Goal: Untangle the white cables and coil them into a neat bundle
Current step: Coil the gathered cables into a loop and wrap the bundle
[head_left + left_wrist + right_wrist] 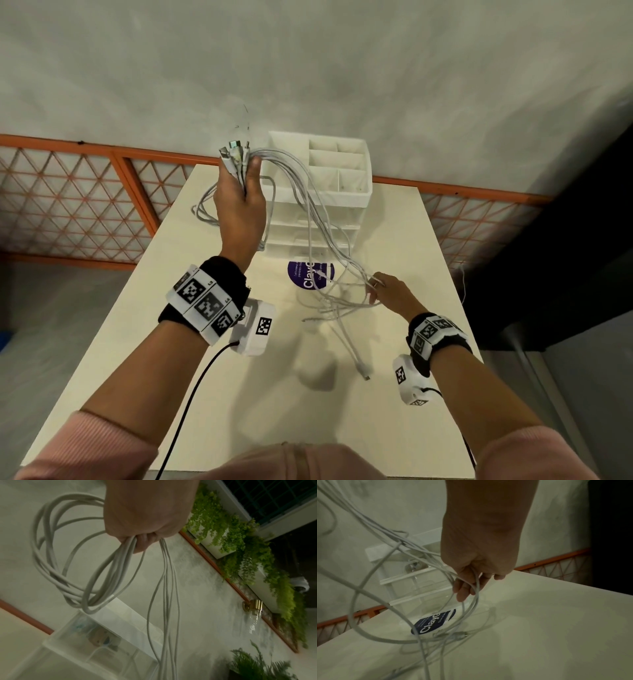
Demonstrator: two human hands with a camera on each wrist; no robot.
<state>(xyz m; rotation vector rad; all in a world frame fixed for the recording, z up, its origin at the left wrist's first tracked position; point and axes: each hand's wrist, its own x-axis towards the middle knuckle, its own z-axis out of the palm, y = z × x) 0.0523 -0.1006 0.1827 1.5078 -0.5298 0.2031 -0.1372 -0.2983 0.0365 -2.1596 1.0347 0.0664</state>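
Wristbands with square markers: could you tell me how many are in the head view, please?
2. Left wristband on the raised arm; right wristband low over the table. None seems hidden.

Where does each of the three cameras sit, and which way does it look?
Head: on the head, looking down at the table; both forearms, left hand and right hand show.
Left wrist: on the raised left wrist, looking along the left hand at the cables it grips.
Right wrist: on the low right wrist, looking along the right hand at loose cables over the table.
Shared: all views show the cables and the white organizer.
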